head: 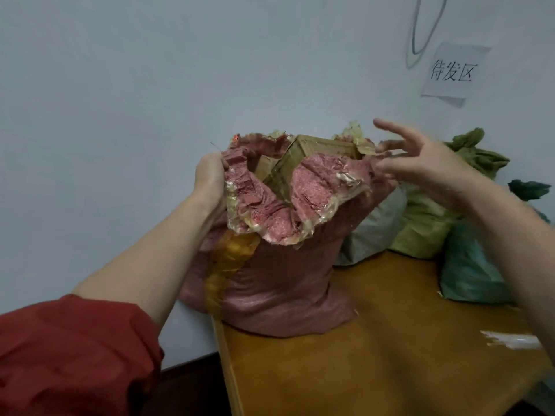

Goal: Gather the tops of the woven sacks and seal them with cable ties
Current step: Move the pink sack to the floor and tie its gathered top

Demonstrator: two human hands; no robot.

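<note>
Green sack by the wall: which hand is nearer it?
Right. The right hand hovers beside the green sack; the left hand grips the far rim of the pink sack.

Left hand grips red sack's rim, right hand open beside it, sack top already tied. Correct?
No, not tied: the head view shows the red sack gaping open at the top, a cardboard box showing inside. The left hand does grip the rim; the right hand is open beside it.

Your one head camera looks forward and down, close over your left hand [210,175] and right hand [420,166], with the wall [120,85] just beyond them.
</note>
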